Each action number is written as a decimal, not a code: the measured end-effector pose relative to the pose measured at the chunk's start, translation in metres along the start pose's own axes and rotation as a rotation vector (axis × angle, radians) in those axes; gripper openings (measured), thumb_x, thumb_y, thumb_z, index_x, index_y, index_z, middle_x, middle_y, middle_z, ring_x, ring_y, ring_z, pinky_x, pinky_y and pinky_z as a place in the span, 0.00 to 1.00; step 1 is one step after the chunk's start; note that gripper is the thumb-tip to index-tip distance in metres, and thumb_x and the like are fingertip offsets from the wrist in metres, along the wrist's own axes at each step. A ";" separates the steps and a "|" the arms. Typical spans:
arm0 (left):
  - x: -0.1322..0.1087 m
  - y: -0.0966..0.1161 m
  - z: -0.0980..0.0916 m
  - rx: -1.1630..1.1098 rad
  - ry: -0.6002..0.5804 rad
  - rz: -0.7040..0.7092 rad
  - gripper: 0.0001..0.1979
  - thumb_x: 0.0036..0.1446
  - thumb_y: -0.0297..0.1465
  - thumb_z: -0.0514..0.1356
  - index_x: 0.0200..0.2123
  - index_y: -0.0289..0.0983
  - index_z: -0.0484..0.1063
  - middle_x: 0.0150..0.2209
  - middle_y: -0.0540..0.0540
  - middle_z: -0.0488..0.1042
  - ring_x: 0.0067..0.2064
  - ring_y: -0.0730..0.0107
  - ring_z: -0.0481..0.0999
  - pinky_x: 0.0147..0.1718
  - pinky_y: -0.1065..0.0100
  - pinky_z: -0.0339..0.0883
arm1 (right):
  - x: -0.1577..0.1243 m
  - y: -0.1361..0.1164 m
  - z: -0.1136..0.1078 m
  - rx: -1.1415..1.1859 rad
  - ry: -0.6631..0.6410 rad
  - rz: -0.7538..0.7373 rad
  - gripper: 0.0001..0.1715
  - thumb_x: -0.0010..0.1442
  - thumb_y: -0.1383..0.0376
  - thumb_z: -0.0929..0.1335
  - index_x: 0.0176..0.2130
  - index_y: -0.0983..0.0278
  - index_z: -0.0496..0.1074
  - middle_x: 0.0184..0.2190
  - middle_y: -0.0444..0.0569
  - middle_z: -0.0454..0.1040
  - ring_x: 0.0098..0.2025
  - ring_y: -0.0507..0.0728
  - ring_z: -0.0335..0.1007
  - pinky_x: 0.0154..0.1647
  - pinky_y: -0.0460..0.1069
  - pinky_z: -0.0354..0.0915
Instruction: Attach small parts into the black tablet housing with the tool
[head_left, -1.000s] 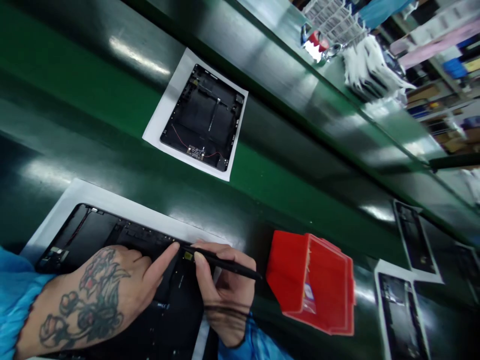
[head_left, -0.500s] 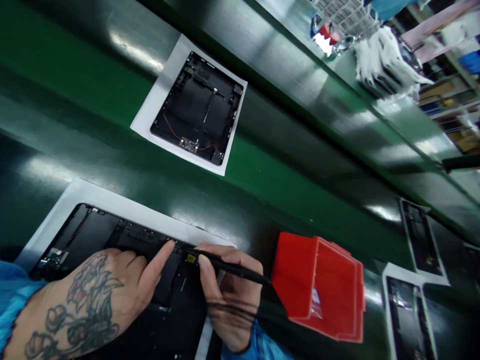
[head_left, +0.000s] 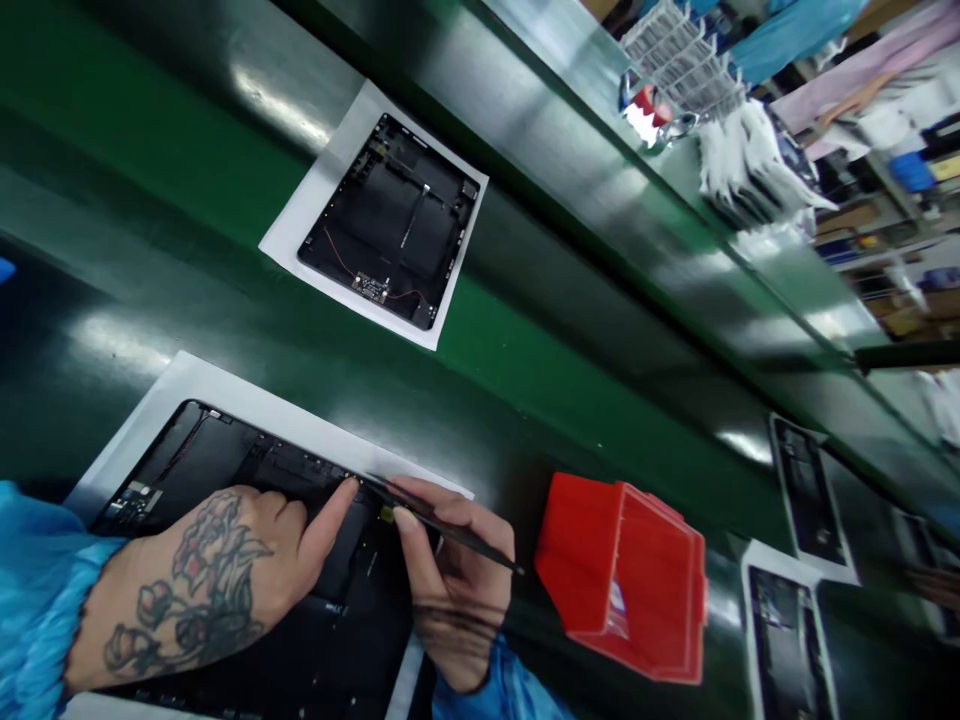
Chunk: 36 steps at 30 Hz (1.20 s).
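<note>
Two bare hands work over one black tablet housing (head_left: 202,445), which lies face-up on a white paper sheet (head_left: 180,388) on a green bench (head_left: 525,400).

Right hand (head_left: 457,590): pinched closed on a slim black tool (head_left: 465,540), thumb on one side, fingers on the other. Tool type uncertain, possibly tweezers. Its tip is at the housing's edge, just beside a small yellow part (head_left: 386,513).

Left hand (head_left: 225,570): floral tattoo on the back, blue sleeve (head_left: 37,600) at the wrist. Lies over the housing, fingers loosely curled, with nothing visibly held. The long extended digit reaches toward the tool tip, its end on the housing's edge.

Just past the hands, a red plastic bin (head_left: 622,590) sits tilted on the bench, near the right hand but apart from it.

Farther up the bench, a second housing (head_left: 390,220) rests on its own paper, with a small circuit board (head_left: 370,288) and a thin red wire (head_left: 337,255) inside. Two more housings (head_left: 787,640) lie at lower right. A bundle of white bags (head_left: 757,160) lies at the far bench edge, blurred.
</note>
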<state>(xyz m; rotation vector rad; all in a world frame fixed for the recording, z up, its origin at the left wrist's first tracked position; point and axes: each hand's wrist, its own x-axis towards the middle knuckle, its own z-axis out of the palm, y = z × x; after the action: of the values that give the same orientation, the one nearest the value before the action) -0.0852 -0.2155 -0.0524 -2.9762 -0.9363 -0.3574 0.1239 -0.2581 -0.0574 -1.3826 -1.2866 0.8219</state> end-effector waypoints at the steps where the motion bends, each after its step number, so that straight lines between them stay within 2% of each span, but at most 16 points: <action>1: 0.000 0.000 0.001 0.010 0.004 0.004 0.21 0.72 0.26 0.49 0.65 0.23 0.62 0.22 0.55 0.61 0.20 0.68 0.66 0.20 0.67 0.59 | -0.001 0.001 0.000 -0.007 -0.002 0.001 0.21 0.66 0.75 0.72 0.50 0.52 0.67 0.46 0.40 0.83 0.47 0.52 0.83 0.52 0.46 0.77; 9: -0.007 0.004 0.005 0.027 -0.058 0.003 0.24 0.70 0.25 0.52 0.66 0.23 0.61 0.24 0.53 0.62 0.23 0.65 0.68 0.22 0.65 0.59 | 0.003 0.000 0.007 0.037 -0.031 0.005 0.22 0.65 0.77 0.72 0.49 0.53 0.68 0.47 0.40 0.84 0.47 0.53 0.84 0.54 0.48 0.79; 15: -0.002 0.007 -0.005 0.015 -0.164 -0.012 0.24 0.68 0.24 0.54 0.65 0.24 0.64 0.25 0.50 0.65 0.25 0.61 0.69 0.23 0.63 0.63 | 0.005 -0.002 0.009 0.085 -0.073 -0.018 0.25 0.64 0.80 0.71 0.50 0.53 0.69 0.49 0.41 0.83 0.49 0.54 0.83 0.54 0.49 0.79; 19: -0.001 0.008 -0.009 -0.002 -0.186 -0.031 0.24 0.68 0.24 0.54 0.66 0.24 0.65 0.25 0.50 0.66 0.25 0.62 0.70 0.23 0.64 0.65 | 0.005 -0.002 0.009 0.081 -0.085 -0.005 0.26 0.64 0.81 0.70 0.50 0.52 0.69 0.50 0.41 0.83 0.50 0.54 0.83 0.55 0.49 0.79; 22: -0.003 0.007 -0.005 -0.025 -0.177 -0.011 0.25 0.68 0.25 0.54 0.67 0.23 0.62 0.25 0.50 0.66 0.25 0.62 0.71 0.24 0.64 0.64 | 0.008 -0.003 0.010 0.117 -0.079 -0.013 0.26 0.64 0.81 0.71 0.51 0.53 0.68 0.50 0.42 0.83 0.50 0.54 0.83 0.54 0.50 0.79; 25: -0.006 0.006 0.001 -0.020 -0.114 -0.011 0.26 0.69 0.25 0.52 0.67 0.23 0.59 0.24 0.52 0.64 0.24 0.64 0.70 0.23 0.64 0.62 | 0.012 -0.006 0.011 0.159 -0.053 0.030 0.24 0.64 0.80 0.72 0.49 0.54 0.69 0.48 0.42 0.84 0.49 0.54 0.83 0.53 0.49 0.80; 29: -0.006 0.003 0.003 -0.030 -0.026 -0.035 0.23 0.72 0.25 0.50 0.66 0.23 0.59 0.24 0.54 0.63 0.22 0.67 0.69 0.22 0.65 0.63 | 0.011 -0.009 0.005 0.136 0.053 0.086 0.19 0.66 0.77 0.71 0.48 0.55 0.67 0.43 0.42 0.84 0.46 0.53 0.84 0.49 0.47 0.80; 32: -0.004 0.002 0.001 -0.052 -0.046 -0.030 0.25 0.70 0.25 0.51 0.67 0.23 0.59 0.24 0.54 0.62 0.22 0.68 0.69 0.21 0.66 0.63 | 0.005 -0.006 0.000 0.075 0.080 0.056 0.19 0.67 0.76 0.69 0.50 0.54 0.65 0.43 0.43 0.82 0.45 0.54 0.83 0.48 0.51 0.81; 36: -0.001 0.002 -0.002 -0.060 -0.103 0.011 0.27 0.67 0.24 0.51 0.69 0.27 0.60 0.23 0.54 0.61 0.22 0.67 0.67 0.20 0.66 0.59 | -0.001 -0.002 -0.003 -0.025 0.018 -0.016 0.22 0.66 0.76 0.70 0.52 0.54 0.64 0.45 0.45 0.82 0.46 0.56 0.82 0.50 0.55 0.81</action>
<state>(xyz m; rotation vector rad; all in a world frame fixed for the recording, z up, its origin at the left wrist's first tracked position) -0.0850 -0.2177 -0.0504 -3.0790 -0.9335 -0.2385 0.1257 -0.2599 -0.0549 -1.3946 -1.2968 0.7837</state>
